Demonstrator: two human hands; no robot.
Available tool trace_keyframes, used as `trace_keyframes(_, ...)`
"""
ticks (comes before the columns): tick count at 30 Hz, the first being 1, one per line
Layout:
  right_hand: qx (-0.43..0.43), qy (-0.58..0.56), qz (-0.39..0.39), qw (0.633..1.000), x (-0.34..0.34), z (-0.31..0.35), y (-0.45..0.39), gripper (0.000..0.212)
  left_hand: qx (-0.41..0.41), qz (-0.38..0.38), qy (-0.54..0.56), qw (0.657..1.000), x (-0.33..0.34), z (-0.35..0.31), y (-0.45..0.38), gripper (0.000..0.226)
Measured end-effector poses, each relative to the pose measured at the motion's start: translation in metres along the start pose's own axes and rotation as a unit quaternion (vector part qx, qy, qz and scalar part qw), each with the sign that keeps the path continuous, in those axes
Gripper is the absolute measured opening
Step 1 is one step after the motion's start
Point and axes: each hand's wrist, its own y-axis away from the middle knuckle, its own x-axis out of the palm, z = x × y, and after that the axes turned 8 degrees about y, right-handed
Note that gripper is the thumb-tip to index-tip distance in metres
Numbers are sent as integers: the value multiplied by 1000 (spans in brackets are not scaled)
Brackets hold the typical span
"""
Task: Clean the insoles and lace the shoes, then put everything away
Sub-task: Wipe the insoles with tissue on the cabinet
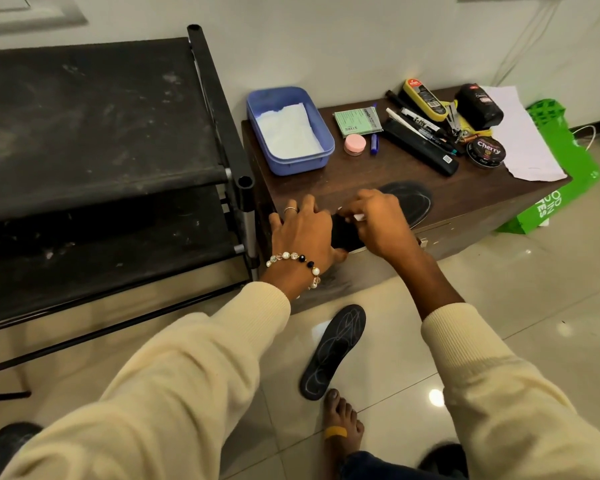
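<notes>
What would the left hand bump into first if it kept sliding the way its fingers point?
Probably the blue tub, which sits beyond the left hand on the brown cabinet top. Depth is unclear, so it might pass beside it.

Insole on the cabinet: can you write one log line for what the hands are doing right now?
step: wiping insole | left hand: holds insole down | right hand: pinches white wipe | second insole: on floor

Even indoor light, floor [465, 306] glare, wide-angle edge distortion.
</notes>
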Motion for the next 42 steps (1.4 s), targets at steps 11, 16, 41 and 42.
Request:
trace_keyframes(11, 177, 35, -13, 984, 6, -26, -9, 35, -1, 16, -10, 1000, -1, 0, -2, 65)
trace_keyframes(16, 21, 14, 10, 1000, 2, 2, -20, 32, -3, 10, -2, 1000, -1, 0, -1, 60)
trace_keyframes(41, 176, 9, 1, 984, 7, -25, 27, 38, -7, 14, -9, 1000, 0, -2, -1, 66)
trace_keyframes(42, 177, 13, -10, 984, 8, -21, 27, 36, -7, 13, -8, 1000, 0, -2, -1, 66)
